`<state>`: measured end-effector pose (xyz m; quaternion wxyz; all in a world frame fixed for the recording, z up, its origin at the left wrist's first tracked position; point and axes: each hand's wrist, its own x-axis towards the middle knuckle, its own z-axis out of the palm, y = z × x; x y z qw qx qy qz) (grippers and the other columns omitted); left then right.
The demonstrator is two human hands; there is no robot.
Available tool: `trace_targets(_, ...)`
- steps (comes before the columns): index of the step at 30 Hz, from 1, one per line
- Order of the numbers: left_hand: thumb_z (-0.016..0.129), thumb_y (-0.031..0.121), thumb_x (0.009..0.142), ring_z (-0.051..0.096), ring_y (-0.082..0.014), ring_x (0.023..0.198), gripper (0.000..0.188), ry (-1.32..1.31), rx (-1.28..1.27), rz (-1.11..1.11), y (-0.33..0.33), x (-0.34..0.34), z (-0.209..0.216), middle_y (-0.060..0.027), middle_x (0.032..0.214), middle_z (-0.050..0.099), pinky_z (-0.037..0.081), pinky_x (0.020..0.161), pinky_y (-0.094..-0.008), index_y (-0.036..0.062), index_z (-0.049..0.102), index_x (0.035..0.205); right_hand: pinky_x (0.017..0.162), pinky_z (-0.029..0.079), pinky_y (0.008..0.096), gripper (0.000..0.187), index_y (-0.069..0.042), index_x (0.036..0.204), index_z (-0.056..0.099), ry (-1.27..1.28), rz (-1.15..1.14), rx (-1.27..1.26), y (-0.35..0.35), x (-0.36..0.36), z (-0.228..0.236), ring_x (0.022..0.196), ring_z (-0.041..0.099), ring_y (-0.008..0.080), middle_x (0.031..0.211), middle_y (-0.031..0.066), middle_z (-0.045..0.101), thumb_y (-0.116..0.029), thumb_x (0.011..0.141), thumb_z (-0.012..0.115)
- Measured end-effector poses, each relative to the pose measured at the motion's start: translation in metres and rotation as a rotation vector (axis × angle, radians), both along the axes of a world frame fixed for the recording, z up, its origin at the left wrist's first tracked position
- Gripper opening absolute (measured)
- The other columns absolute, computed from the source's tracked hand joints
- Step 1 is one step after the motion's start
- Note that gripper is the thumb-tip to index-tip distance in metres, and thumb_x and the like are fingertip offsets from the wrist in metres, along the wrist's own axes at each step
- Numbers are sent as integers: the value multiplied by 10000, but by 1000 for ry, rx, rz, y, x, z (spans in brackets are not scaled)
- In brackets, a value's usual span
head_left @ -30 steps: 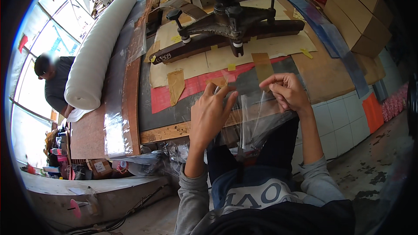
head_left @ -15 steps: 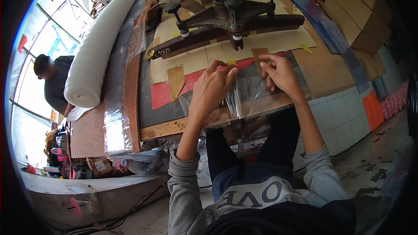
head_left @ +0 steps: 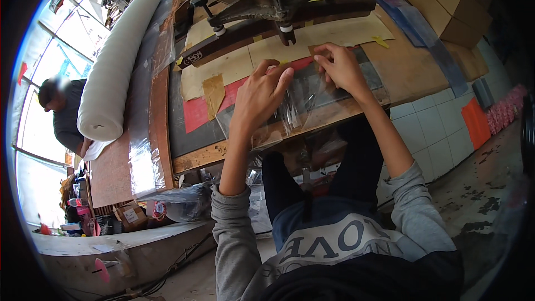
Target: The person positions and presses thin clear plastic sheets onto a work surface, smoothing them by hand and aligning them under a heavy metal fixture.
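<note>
Wooden-edged bench [head_left: 195, 160] fills the centre. White foam roll [head_left: 114, 72] lies lengthwise by its L side. Black press head w/ long bar [head_left: 276, 8] sits above bench middle, toward the far edge. Under the bar: cream card sheet [head_left: 223, 69]; red sheet [head_left: 196, 114] pokes out on the near side. Clear plastic film [head_left: 292, 108] spans btwn the hands, over the bench's near edge, creased mid-way. L hand [head_left: 257, 95]: narrow grip, apparently pinching film, exact contact hard to see. R hand [head_left: 340, 68]: narrow grip, thumb + forefinger on film's R part. Brown tape piece [head_left: 213, 96] overlaps card & red sheet, L of L hand. Handling, imo: pinch lightly nr the film's rim, hands level, pull evenly so creases open w/o stretching; avoid snagging tape.
</note>
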<state>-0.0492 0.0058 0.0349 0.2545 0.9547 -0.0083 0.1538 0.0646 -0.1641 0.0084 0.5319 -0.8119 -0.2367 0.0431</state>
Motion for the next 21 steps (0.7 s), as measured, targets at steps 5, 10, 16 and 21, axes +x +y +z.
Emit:
trace_targets(5,372,436,971,597,-342,976,465,-12,-15,-9,2,3,0,-123,1136,583,479,807,-421,95,652,1116,359,402,267,205,19,1038,596,-59,-58,25,5,0,-8,450,558,104,655,53,626,-119,887,585)
trace_targets(10,363,414,976,600,-338,957,460,-16,-44,-9,4,8,1,-124,1100,602,467,809,-408,82,652,1112,410,446,276,144,21,959,613,-172,-92,81,9,8,-18,456,587,128,636,62,633,-91,876,574)
trace_targets(16,369,415,973,598,-343,941,466,-20,-30,4,10,11,-4,-130,1089,600,464,796,-407,69,658,1091,554,518,315,148,44,893,626,-85,-97,77,10,6,-11,534,660,217,670,135,662,-81,835,572)
trace_targets(21,373,419,971,599,-342,933,486,-46,-8,4,9,10,-5,-121,1069,605,467,789,-409,42,680,988,525,509,310,146,46,882,626,-98,-96,79,9,5,-12,495,646,211,637,127,653,-82,838,574)
